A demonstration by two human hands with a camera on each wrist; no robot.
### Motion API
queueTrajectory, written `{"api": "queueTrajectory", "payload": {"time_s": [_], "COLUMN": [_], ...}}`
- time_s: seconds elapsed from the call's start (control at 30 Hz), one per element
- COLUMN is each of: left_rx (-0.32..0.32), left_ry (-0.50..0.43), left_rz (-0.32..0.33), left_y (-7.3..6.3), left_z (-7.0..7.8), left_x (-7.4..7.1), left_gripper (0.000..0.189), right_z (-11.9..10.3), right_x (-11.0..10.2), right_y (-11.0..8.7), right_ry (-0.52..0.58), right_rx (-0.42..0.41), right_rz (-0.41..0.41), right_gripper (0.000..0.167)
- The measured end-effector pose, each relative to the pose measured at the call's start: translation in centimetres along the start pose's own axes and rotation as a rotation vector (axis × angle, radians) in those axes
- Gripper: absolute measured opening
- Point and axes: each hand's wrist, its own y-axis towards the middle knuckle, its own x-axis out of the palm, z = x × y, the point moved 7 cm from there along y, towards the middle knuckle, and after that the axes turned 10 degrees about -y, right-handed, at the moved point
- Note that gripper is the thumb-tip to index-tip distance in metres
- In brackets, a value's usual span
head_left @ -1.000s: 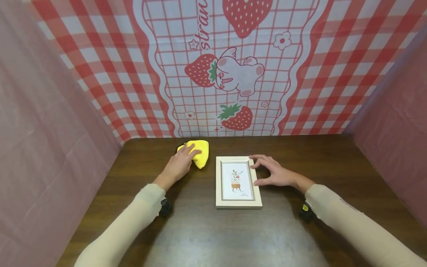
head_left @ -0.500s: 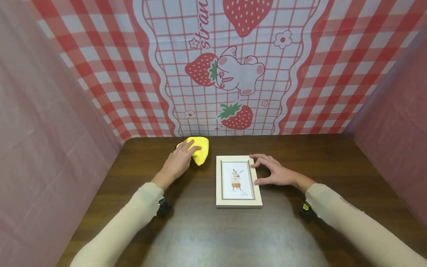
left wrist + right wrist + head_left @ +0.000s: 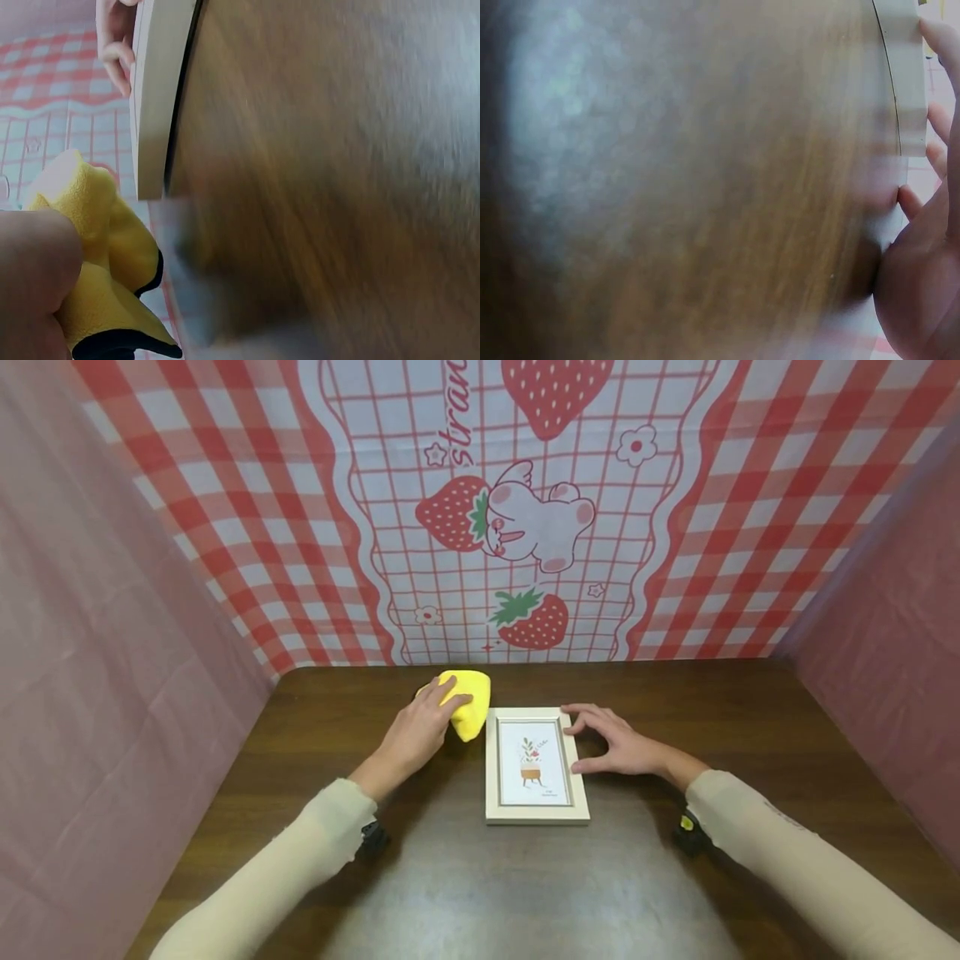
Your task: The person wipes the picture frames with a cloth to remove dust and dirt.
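Note:
In the head view my left hand (image 3: 416, 731) grips a bunched yellow cloth (image 3: 474, 710) just left of a picture frame (image 3: 492, 768). The cloth (image 3: 105, 225) shows a black trimmed edge in the left wrist view, and its right side comes close to the frame's upper left corner. The cream frame lies face up on the table, with a potted-plant print inside a silver inner border. My right hand (image 3: 618, 747) has its fingers spread, fingertips touching the frame's upper right corner and thumb against its right side. In the right wrist view these fingertips line the frame's side (image 3: 909, 90).
The dark brown wooden table (image 3: 465, 893) extends around the frame. A red-and-white strawberry-print cloth (image 3: 517, 527) hangs behind its far edge. Pink cloth walls (image 3: 120, 652) stand on both sides.
My left hand has moved the yellow cloth slightly away, then right, closer to the frame's left edge. My right hand and the frame have stayed in place.

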Motion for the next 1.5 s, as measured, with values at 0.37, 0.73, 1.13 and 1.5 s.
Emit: {"api": "queueTrajectory", "payload": {"time_s": [0.37, 0.73, 1.13, 1.5], "left_rx": [0.007, 0.056, 0.105, 0.085], "left_ry": [-0.021, -0.126, -0.003, -0.019], "left_rz": [-0.094, -0.170, -0.183, -0.208], "left_y": [-0.1, -0.6, -0.4, -0.4], "left_z": [2.2, -0.7, -2.6, -2.6], "left_x": [1.0, 6.9, 11.1, 11.0], "left_gripper": [0.053, 0.065, 0.070, 0.074], "right_z": [0.0, -0.1, -0.2, 0.0], "right_x": [0.0, -0.1, -0.2, -0.1], "right_y": [0.0, 0.0, 0.0, -0.2], "right_ry": [0.001, -0.006, -0.012, -0.028], "right_rx": [0.014, 0.020, -0.021, -0.132], "right_rz": [-0.005, -0.014, -0.057, 0.010], "right_gripper": [0.043, 0.044, 0.046, 0.047]}}
